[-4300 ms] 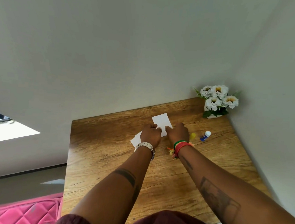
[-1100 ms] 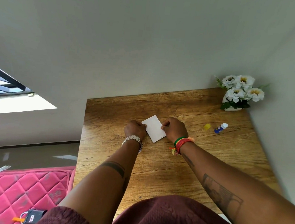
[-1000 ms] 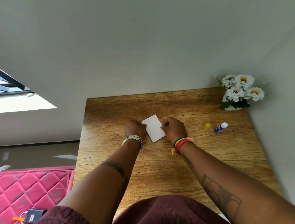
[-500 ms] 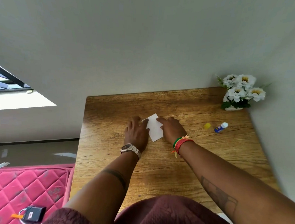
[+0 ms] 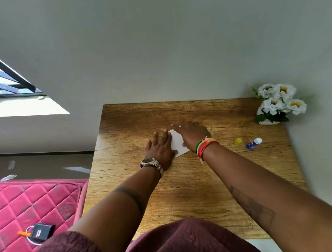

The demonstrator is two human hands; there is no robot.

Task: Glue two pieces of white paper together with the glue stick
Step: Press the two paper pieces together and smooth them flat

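White paper (image 5: 177, 144) lies flat near the middle of the wooden table (image 5: 197, 184); it looks like a single stack, and I cannot tell two sheets apart. My left hand (image 5: 160, 148) lies flat with fingers spread over the paper's left edge. My right hand (image 5: 191, 135) lies flat, palm down, across its upper right part. Both hands cover much of the paper. The glue stick (image 5: 253, 143), blue with a white end, lies uncapped on its side to the right. Its yellow cap (image 5: 238, 141) lies just left of it.
A white pot of white flowers (image 5: 278, 104) stands in the table's far right corner against the wall. A pink quilted mattress (image 5: 25, 201) lies left of the table, with a small black object (image 5: 40, 232) on it.
The two offset sheets were brought together into one stack. Both hands went from pinching the paper's edges with curled fingers to lying flat on it, and the right hand slid up over the paper.
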